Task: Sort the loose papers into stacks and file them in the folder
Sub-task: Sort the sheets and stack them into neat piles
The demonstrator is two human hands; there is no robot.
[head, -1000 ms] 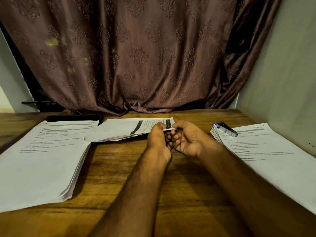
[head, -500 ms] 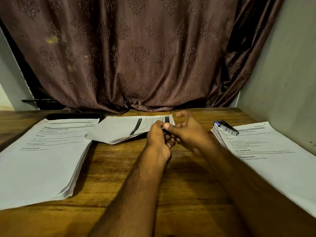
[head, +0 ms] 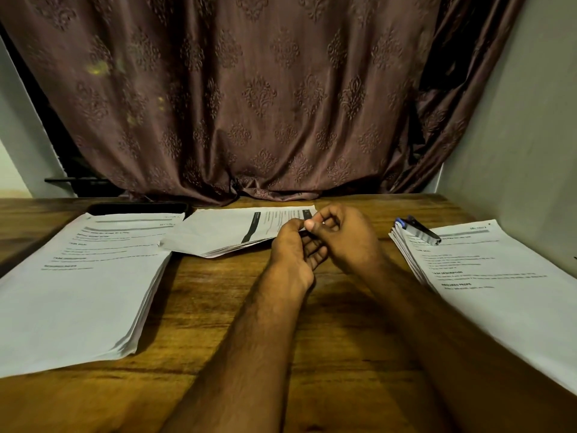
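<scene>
Three sets of printed papers lie on the wooden table (head: 237, 307). A thick stack (head: 78, 285) is at the left, a thinner set (head: 224, 232) sits at the back middle with its front edge raised, and another stack (head: 499, 276) is at the right. My left hand (head: 292, 254) and my right hand (head: 346, 239) meet at the right corner of the middle set. Both have curled fingers, and my right thumb pinches down on that corner. What lies exactly between the fingertips is hidden.
A blue and black stapler (head: 418, 230) rests on the top corner of the right stack. A flat black object (head: 137, 209) lies behind the left stack. A brown curtain (head: 265, 104) hangs behind the table and a wall (head: 515, 135) stands close on the right.
My right hand has turned over, from palm up with fingers curled to knuckles up with the thumb pinching at the corner. My left hand has stayed almost still.
</scene>
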